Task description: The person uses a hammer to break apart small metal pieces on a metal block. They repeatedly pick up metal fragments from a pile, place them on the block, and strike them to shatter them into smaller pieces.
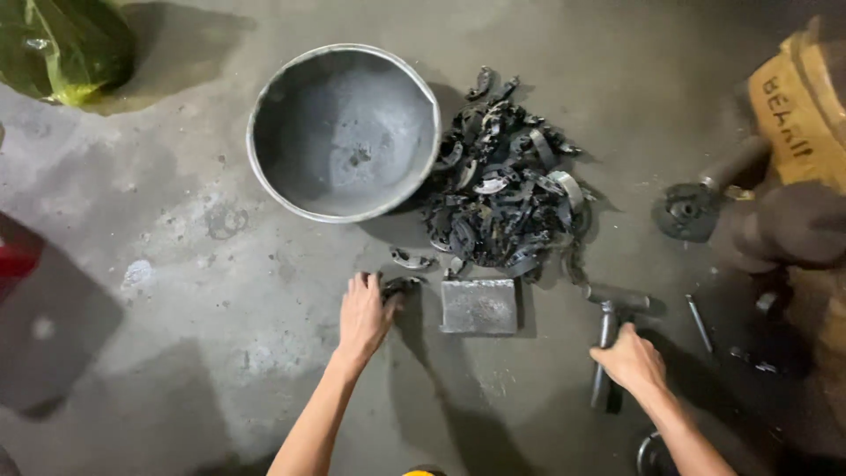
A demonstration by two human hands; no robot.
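Observation:
My left hand (364, 315) rests on the concrete floor with its fingers on a small curved dark metal piece (401, 284). My right hand (630, 359) is closed around the handle of a hammer (610, 324) lying on the floor. Between my hands sits a flat grey steel block (478, 306). Beyond the block lies a pile of dark curved metal parts (500, 196). A round grey metal basin (344, 132) stands to the left of the pile and looks empty.
A green plastic bag (62, 44) lies at the top left. At the right edge are a brown sack (802, 106), a dark disc on a shaft (692, 210) and a thin metal rod (699, 323). A red object (13, 260) shows at the left edge.

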